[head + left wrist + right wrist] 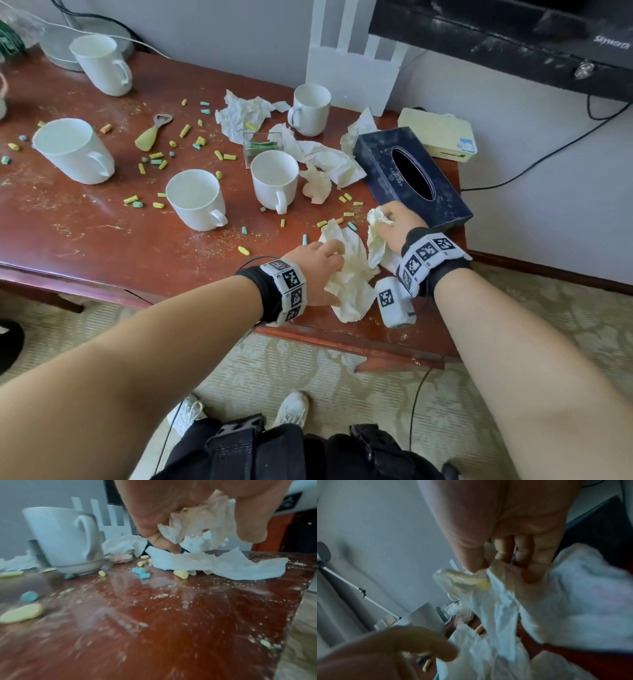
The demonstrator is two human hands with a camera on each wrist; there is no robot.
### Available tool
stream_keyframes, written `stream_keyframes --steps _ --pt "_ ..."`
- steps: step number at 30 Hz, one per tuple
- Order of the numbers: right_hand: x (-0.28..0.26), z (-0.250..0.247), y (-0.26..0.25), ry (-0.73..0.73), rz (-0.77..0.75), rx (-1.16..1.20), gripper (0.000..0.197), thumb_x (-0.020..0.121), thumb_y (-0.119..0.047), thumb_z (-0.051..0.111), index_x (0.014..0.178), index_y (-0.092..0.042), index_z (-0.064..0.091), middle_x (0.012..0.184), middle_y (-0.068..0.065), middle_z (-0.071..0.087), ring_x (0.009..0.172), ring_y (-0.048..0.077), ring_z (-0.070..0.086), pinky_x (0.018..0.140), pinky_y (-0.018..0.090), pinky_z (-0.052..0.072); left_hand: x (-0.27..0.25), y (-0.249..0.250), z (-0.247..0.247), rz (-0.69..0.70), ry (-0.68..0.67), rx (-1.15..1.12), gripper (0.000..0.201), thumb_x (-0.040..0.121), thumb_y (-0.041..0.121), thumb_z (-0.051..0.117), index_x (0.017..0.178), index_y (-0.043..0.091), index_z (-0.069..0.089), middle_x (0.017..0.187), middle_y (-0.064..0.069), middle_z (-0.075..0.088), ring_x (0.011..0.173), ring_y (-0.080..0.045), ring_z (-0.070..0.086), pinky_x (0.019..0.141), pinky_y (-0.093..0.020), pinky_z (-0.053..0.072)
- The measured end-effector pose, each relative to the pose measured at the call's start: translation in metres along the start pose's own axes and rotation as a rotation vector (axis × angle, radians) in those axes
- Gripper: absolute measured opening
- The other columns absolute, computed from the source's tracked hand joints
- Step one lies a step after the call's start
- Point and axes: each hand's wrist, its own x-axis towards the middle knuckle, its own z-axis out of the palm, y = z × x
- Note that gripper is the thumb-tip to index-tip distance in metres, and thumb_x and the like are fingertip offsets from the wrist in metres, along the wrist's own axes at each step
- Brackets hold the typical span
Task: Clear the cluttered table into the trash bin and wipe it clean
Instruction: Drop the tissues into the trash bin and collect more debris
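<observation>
Across the left and centre of the head view the red-brown table (102, 240) carries white mugs (73, 150) and scattered coloured pellets (159, 156), apparently left for later while paper is gathered first. At lower centre the left hand (317, 270) curls round a crumpled tissue (349, 274). Just right of it, the right hand (399, 228) pinches a second crumpled tissue (376, 240) beside the dark tissue box (411, 178); no trash bin is in view.

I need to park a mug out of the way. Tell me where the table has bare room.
Freest is the front-left stretch of the table, between the near edge and the two front mugs; only dust and crumbs there. The middle is crowded with coloured pellets. The right end is packed: crumpled tissues, tissue box, and both hands gripping tissues.
</observation>
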Motion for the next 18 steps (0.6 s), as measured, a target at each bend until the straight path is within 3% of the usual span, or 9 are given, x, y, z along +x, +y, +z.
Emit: stream_keyframes --steps 2,5,9,11,13,15,18 --pt "-0.001 -0.005 0.005 0.032 0.003 0.034 0.032 0.094 -0.018 0.046 0.126 -0.017 0.047 0.120 0.008 0.054 0.107 0.030 0.054 0.087 0.030 0.041 0.013 0.008 0.002 0.062 -0.056 0.077 0.063 0.086 0.050 0.056 0.134 0.013 0.040 0.149 0.002 0.022 0.124 -0.022 0.040 0.100 -0.035 0.042" --pt "-0.001 -0.009 0.012 0.081 -0.008 0.058 0.034 0.092 -0.012 0.046 0.126 -0.014 0.047 0.128 0.013 0.048 0.109 0.031 0.054 0.091 0.031 0.041 0.027 0.017 0.006 0.087 -0.135 0.189 0.052 0.089 0.032 0.057 0.134 0.013 0.038 0.141 -0.002 0.036 0.121 -0.023 0.042 0.097 -0.035 0.043" --pt "-0.002 -0.012 0.013 0.086 0.005 0.044 0.037 0.091 -0.006 0.042 0.127 -0.015 0.046 0.131 0.011 0.034 0.093 0.028 0.052 0.089 0.028 0.039 0.038 0.020 0.004 0.055 -0.166 0.194 0.053 0.088 0.009 0.057 0.136 0.013 0.034 0.134 -0.006 0.043 0.121 -0.024 0.042 0.096 -0.033 0.043" --pt "-0.002 -0.013 0.010 0.082 -0.020 0.033 0.035 0.091 -0.003 0.040 0.123 -0.015 0.048 0.131 0.010 0.035 0.092 0.028 0.051 0.086 0.028 0.039 0.039 0.016 -0.002 0.018 -0.136 0.109 0.056 0.086 0.004 0.053 0.136 0.014 0.031 0.133 -0.007 0.045 0.121 -0.024 0.042 0.098 -0.035 0.042" --pt "0.002 -0.016 0.005 0.083 -0.033 0.011 0.031 0.092 -0.003 0.038 0.117 -0.017 0.050 0.128 0.011 0.047 0.101 0.029 0.053 0.083 0.028 0.039 0.035 0.008 -0.011 -0.023 -0.072 0.008 0.060 0.087 0.003 0.050 0.139 0.019 0.025 0.136 -0.006 0.043 0.123 -0.024 0.039 0.100 -0.035 0.041" --pt "0.004 -0.023 -0.005 0.051 -0.025 -0.015 0.034 0.094 -0.004 0.037 0.124 -0.013 0.049 0.124 0.013 0.054 0.109 0.030 0.053 0.083 0.028 0.038 0.029 -0.003 -0.023 -0.053 -0.010 -0.034 0.065 0.088 0.005 0.047 0.144 0.026 0.020 0.140 -0.003 0.038 0.128 -0.024 0.034 0.102 -0.033 0.038" --pt "0.009 -0.033 -0.026 -0.004 -0.043 -0.066 0.035 0.095 0.000 0.037 0.128 -0.003 0.048 0.125 0.018 0.055 0.113 0.031 0.053 0.088 0.028 0.039 0.015 -0.024 -0.047 -0.088 0.140 0.005 0.056 0.090 0.016 0.047 0.142 0.026 0.029 0.138 -0.002 0.040 0.128 -0.022 0.032 0.105 -0.031 0.031"
